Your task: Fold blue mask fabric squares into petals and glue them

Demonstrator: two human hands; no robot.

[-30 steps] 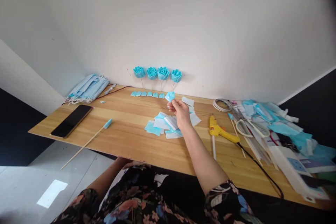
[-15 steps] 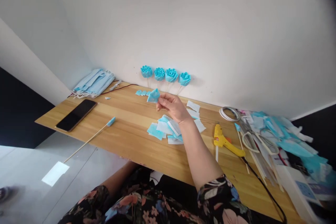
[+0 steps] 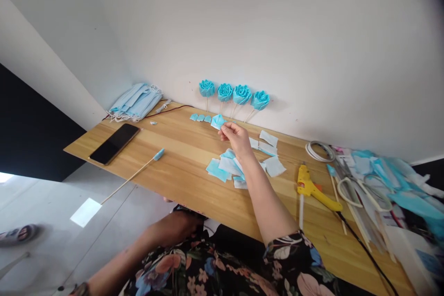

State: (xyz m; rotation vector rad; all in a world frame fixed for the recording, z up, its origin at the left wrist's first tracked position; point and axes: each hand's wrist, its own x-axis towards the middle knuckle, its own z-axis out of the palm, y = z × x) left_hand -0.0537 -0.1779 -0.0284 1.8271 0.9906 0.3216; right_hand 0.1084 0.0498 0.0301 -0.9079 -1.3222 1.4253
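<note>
My right hand (image 3: 236, 138) pinches a folded light-blue mask-fabric petal (image 3: 218, 121) between thumb and fingers. It is held at the right end of a row of smaller-looking folded petals (image 3: 200, 118) near the wall; whether it touches the wood I cannot tell. Below my right wrist lies a loose pile of blue and white fabric pieces (image 3: 218, 169), partly hidden by my forearm. More white pieces (image 3: 274, 165) lie to its right. My left hand (image 3: 183, 227) is low by my lap at the table's front edge, its fingers mostly hidden in shadow.
Several blue fabric roses (image 3: 242, 94) on sticks lean against the wall. A stick with a blue tip (image 3: 158, 154) overhangs the table edge near a phone (image 3: 114, 144). Masks (image 3: 133, 101) are stacked at left. A yellow glue gun (image 3: 305, 182), tape (image 3: 319, 151) and scissors (image 3: 350, 190) lie right.
My right hand has brought the folded petal down toward the end of the petal row. My left hand has come into view near my lap. The camera view has shifted.
</note>
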